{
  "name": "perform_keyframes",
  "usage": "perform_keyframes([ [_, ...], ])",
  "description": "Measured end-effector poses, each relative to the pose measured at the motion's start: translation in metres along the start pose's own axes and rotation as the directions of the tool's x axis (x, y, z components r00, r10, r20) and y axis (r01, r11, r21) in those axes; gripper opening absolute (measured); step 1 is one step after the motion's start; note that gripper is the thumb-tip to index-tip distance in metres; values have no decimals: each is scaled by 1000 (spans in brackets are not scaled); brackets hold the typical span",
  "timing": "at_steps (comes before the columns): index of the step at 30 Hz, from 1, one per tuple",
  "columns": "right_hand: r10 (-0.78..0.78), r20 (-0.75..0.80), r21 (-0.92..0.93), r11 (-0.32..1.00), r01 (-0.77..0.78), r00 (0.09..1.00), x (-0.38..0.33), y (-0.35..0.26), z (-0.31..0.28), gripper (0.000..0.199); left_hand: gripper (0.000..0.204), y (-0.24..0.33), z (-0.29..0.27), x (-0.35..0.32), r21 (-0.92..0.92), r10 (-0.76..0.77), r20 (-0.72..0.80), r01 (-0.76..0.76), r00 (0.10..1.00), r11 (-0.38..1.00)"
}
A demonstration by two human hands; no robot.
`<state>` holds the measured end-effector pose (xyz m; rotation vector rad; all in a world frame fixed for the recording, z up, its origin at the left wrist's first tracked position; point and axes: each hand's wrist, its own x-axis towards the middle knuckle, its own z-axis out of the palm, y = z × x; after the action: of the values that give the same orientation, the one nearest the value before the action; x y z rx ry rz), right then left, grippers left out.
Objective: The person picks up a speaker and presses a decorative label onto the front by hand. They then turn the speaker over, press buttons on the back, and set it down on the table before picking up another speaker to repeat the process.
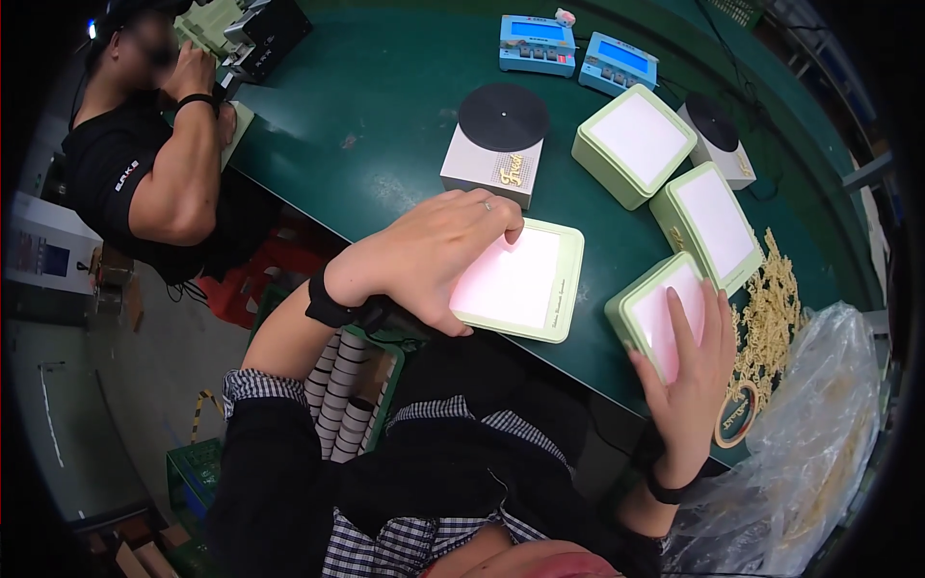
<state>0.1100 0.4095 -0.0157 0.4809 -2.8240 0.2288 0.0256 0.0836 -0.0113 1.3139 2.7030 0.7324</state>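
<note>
Four pale green square tins with white tops lay on the dark green table [385, 116]; the left hand [434, 255] lay spread, palm down, over the near left corner of the flat tin [515, 279] at the table's front edge, its fingers curled over the top rim, so that corner was hidden; whether it gripped the tin or only pressed on it could not be told; the right hand [689, 380] lay open with fingers long and flat on the white top of the nearest deep tin [660, 308], covering its lower half; two more deep tins [634, 143] [708, 223] stood beyond in a curved row, apart from both hands; a grey box with a black disc [501, 120] on top stood just behind the flat tin; a second such box [718, 135] was partly hidden behind the tins; two small blue scales [537, 43] [617, 63] sat at the far edge; gold cut-out pieces [771, 308] lay heaped to the right, their shapes too fine to make out; a clear plastic bag [819, 424] was cut off by the dark rim; another person [145, 164] worked at the far left, hands on a blurred machine [260, 39].
</note>
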Motion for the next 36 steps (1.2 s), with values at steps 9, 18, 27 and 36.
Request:
perform_keyframes([
  [9,128,-5,118,985,-127,992,-15,-20,5,65,50,24,17,-18,485,402,-265,-239,876,841],
  [18,117,28,-25,993,-116,993,-19,-24,12,72,50,37,8,-11,384,312,-217,-213,925,899],
  [27,118,-20,-65,991,-119,993,-21,-23,19,71,82,8,6,13,160,132,-91,-116,987,980],
  [36,123,-37,-52,991,-125,992,-20,-22,19,69,91,20,23,17,280,160,136,-193,978,940],
])
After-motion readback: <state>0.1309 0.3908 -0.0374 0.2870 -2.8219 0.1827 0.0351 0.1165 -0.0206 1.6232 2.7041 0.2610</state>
